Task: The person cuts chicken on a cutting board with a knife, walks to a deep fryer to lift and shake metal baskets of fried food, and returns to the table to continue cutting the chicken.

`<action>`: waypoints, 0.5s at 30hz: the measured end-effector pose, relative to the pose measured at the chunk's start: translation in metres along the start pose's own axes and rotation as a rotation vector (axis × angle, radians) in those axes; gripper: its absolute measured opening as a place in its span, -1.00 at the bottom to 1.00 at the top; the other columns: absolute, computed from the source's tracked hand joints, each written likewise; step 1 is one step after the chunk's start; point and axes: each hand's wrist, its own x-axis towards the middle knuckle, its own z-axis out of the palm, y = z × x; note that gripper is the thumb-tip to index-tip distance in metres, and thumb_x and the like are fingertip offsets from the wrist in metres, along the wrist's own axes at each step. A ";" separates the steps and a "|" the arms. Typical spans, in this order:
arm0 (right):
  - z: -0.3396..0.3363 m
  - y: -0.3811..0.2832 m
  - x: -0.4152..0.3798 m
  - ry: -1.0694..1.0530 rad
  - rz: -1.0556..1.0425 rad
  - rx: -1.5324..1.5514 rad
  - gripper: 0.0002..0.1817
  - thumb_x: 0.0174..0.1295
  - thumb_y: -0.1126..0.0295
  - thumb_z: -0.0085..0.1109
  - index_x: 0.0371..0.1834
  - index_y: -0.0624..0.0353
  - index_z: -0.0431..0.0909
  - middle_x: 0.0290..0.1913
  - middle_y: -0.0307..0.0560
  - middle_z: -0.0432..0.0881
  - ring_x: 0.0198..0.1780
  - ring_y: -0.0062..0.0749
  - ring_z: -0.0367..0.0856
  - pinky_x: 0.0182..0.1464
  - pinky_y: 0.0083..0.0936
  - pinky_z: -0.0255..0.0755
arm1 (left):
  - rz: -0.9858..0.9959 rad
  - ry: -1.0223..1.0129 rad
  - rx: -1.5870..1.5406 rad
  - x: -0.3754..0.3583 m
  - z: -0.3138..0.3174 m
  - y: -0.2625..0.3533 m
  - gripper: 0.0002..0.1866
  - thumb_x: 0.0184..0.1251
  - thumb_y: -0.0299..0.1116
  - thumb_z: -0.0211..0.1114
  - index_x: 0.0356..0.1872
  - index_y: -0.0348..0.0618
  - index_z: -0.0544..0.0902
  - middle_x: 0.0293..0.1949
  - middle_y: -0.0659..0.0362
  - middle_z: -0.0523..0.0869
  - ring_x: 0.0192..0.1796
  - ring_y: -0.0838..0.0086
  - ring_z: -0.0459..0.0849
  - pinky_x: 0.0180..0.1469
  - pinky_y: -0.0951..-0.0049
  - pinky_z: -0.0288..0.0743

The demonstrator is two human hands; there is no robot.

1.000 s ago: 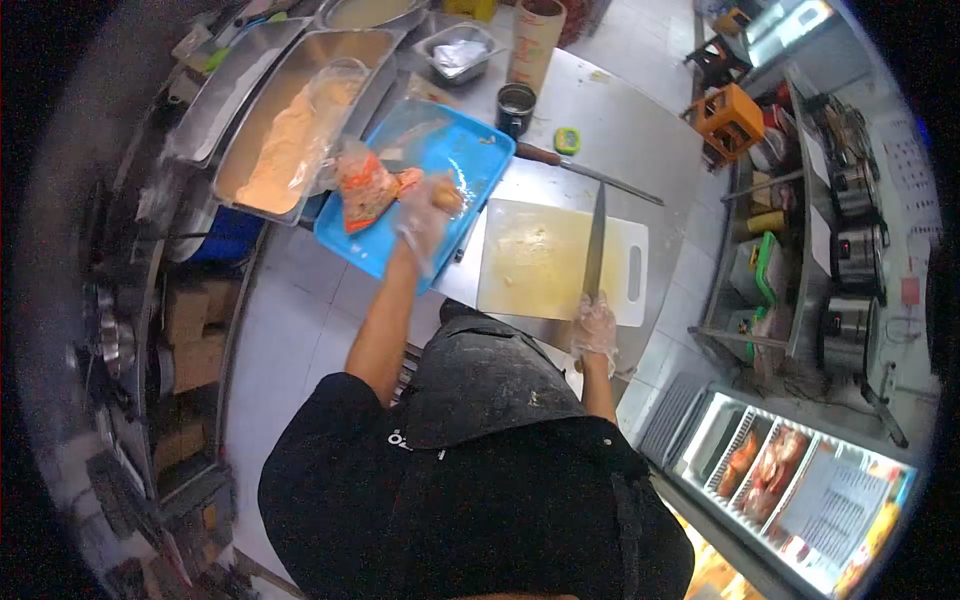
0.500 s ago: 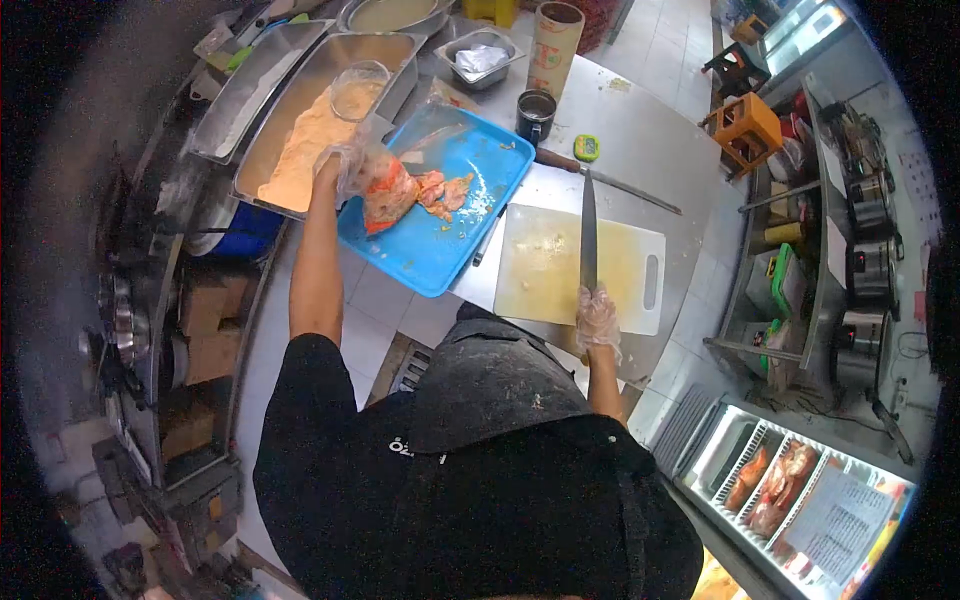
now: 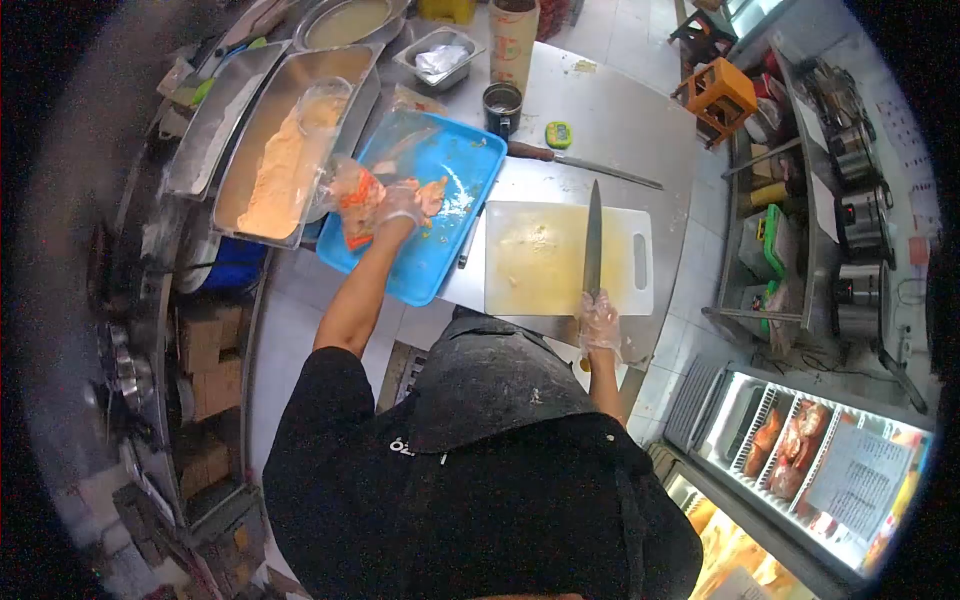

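Observation:
My left hand [image 3: 402, 207], in a clear plastic glove, is closed at the loose raw meat [image 3: 432, 196] on the blue tray [image 3: 462, 165]. Close beside it lies a clear plastic bag [image 3: 355, 195] with more reddish meat inside, its loose end spread toward the back of the tray. My right hand [image 3: 600, 322], also gloved, grips a long knife [image 3: 594, 240] by its handle. The blade points away from me over the white cutting board [image 3: 515, 255], whose surface is wet and yellowish.
Left of the tray stands a deep metal pan of orange powder [image 3: 270, 185] with a round strainer [image 3: 325, 105]. Behind the board are a sharpening steel [image 3: 600, 172], a green timer [image 3: 558, 134], a dark mug [image 3: 502, 108] and a tall container [image 3: 513, 45]. A lit display case [image 3: 800, 450] stands at right.
My left hand has moved from the bag's left side, by the powder pan, rightward to the loose meat. My right hand still holds the knife over the board. The view has shifted slightly.

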 end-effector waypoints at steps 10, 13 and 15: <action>0.034 0.016 -0.016 -0.043 0.120 0.142 -0.73 0.13 0.24 -0.05 -0.16 0.13 0.43 -0.09 0.17 0.46 -0.21 0.10 0.50 -0.24 -0.16 0.42 | -0.406 0.029 -0.636 0.008 -0.072 -0.010 -0.68 0.05 -0.05 0.13 -0.28 0.00 0.63 -0.44 0.13 0.65 -0.42 0.41 0.59 -0.35 0.38 0.43; 0.013 0.003 -0.009 -0.146 0.407 0.390 -0.70 0.11 0.26 -0.04 -0.13 0.13 0.43 0.05 0.17 0.37 -0.13 0.08 0.47 -0.15 -0.19 0.39 | -0.516 0.128 -1.052 0.013 -0.068 -0.021 -0.69 0.07 -0.09 0.13 -0.27 -0.03 0.63 -0.46 0.18 0.63 -0.41 0.48 0.57 -0.37 0.43 0.42; 0.022 0.007 -0.017 -0.174 0.524 0.456 -0.69 0.10 0.26 -0.02 -0.12 0.13 0.43 0.10 0.15 0.31 -0.08 0.04 0.46 -0.11 -0.22 0.38 | -0.560 0.020 -0.694 0.006 -0.087 -0.011 -0.75 0.11 -0.21 0.16 -0.23 -0.07 0.62 -0.42 0.23 0.63 -0.40 0.51 0.56 -0.38 0.50 0.41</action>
